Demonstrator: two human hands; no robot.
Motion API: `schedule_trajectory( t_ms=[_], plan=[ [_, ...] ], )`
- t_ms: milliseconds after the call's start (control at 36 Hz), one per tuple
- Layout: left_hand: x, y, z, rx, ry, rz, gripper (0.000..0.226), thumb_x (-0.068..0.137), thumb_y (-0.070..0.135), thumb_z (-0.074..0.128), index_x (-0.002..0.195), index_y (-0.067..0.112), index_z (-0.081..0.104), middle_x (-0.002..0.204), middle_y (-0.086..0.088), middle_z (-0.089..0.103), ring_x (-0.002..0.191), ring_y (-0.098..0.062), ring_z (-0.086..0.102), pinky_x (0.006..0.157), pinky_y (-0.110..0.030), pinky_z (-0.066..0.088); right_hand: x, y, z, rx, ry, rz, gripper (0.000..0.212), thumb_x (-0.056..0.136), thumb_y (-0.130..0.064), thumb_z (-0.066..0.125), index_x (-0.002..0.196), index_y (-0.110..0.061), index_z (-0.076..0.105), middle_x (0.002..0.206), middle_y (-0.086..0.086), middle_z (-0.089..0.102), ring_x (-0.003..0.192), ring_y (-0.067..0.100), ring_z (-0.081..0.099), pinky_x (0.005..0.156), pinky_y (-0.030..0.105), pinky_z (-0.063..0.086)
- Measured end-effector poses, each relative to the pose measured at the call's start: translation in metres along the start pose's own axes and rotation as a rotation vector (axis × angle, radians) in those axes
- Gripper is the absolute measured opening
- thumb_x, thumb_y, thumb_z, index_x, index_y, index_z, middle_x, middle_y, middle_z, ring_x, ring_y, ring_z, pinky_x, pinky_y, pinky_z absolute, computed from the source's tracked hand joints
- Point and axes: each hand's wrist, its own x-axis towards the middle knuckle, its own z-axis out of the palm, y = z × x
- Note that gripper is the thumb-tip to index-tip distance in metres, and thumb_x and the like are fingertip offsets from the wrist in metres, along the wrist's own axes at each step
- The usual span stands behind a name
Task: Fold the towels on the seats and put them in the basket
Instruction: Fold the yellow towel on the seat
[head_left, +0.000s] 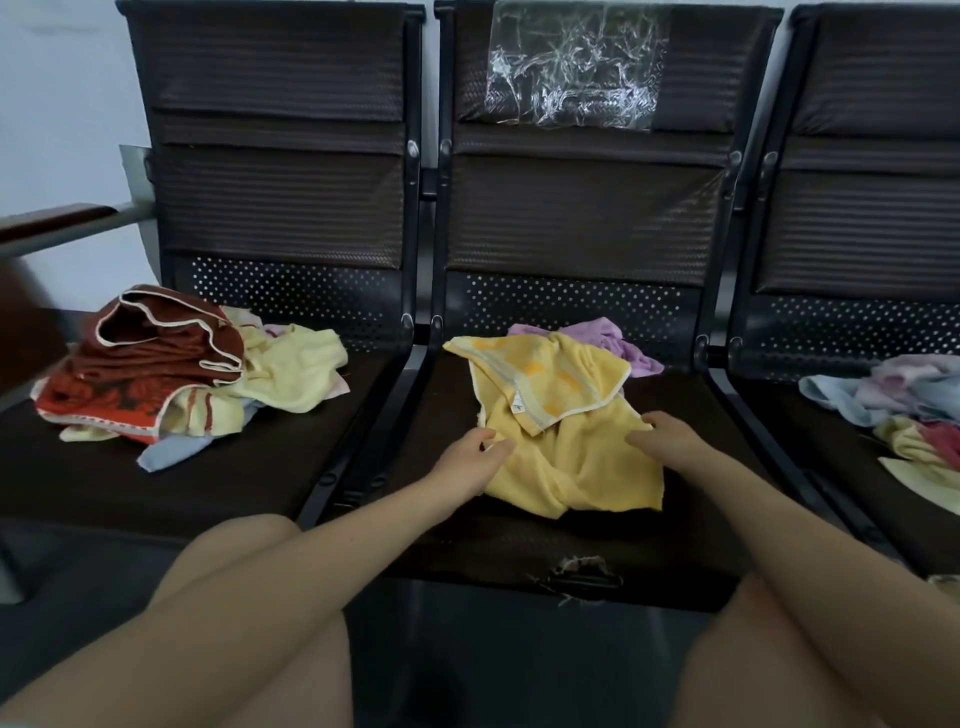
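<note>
A crumpled yellow towel (566, 457) with a white-edged border lies on the middle seat (691, 519). My left hand (470, 462) pinches its left edge between thumb and fingers. At the towel's right side my right hand (670, 436) has its fingers curled into the cloth. A lilac towel (618, 343) lies behind the yellow one. On the left seat is a heap of towels: a brown one (156, 338), a red patterned one (98, 400), a pale yellow one (291, 374) and a light blue one (166, 452).
The right seat holds another heap of towels, light blue (836, 400), pink and pale yellow. A clear plastic sheet (571, 67) hangs on the middle backrest. The middle seat's front edge is torn (576, 571). My bare knees are at the bottom of the view.
</note>
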Motion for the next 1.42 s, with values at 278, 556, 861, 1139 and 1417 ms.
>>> schedule_trajectory(
  t_ms=[278,556,861,1139,1417],
  plan=[
    [0.016,-0.001,0.000,-0.313,0.069,-0.087,0.067,0.092,0.024,0.059,0.150,0.020,0.027,0.138,-0.005,0.047,0.113,-0.019,0.053,0.098,-0.036,0.048,0.008,-0.004,0.004,0.118,-0.093,-0.066,0.068,0.089,-0.009,0.059,0.150,-0.016,0.029,0.137,0.014,0.043,0.123,0.028,0.046,0.091,0.032,0.038],
    [0.023,0.007,-0.004,-0.286,-0.088,-0.121,0.058,0.090,0.013,0.060,0.145,0.015,0.042,0.141,-0.006,0.048,0.123,-0.022,0.052,0.097,-0.034,0.049,0.008,-0.012,0.013,0.209,-0.018,-0.166,0.050,0.089,-0.006,0.052,0.137,-0.017,0.050,0.135,0.009,0.048,0.112,0.019,0.047,0.090,0.031,0.040],
    [0.001,0.025,-0.026,-0.224,0.115,0.060,0.039,0.092,0.011,0.052,0.129,0.020,0.060,0.136,0.000,0.052,0.121,-0.015,0.046,0.092,-0.027,0.036,-0.015,-0.028,0.017,0.330,-0.070,-0.252,0.028,0.089,-0.011,0.060,0.114,-0.021,0.066,0.121,0.002,0.053,0.107,0.016,0.052,0.083,0.026,0.043],
    [-0.058,0.042,-0.076,-0.301,0.209,0.185,0.033,0.087,0.006,0.050,0.103,0.022,0.074,0.112,0.005,0.065,0.109,-0.013,0.055,0.099,-0.035,0.044,-0.081,-0.031,-0.030,0.791,0.028,-0.387,0.021,0.089,-0.005,0.059,0.094,-0.020,0.073,0.101,0.001,0.067,0.094,0.014,0.060,0.079,0.027,0.047],
    [-0.045,-0.002,-0.052,0.334,-0.106,0.001,0.051,0.089,0.020,0.054,0.139,0.028,0.046,0.130,-0.002,0.050,0.111,-0.014,0.048,0.082,-0.025,0.040,-0.079,0.027,-0.016,-0.290,-0.023,-0.386,0.035,0.087,-0.016,0.064,0.120,-0.026,0.063,0.112,-0.002,0.065,0.095,0.010,0.056,0.077,0.021,0.041]
  ],
)
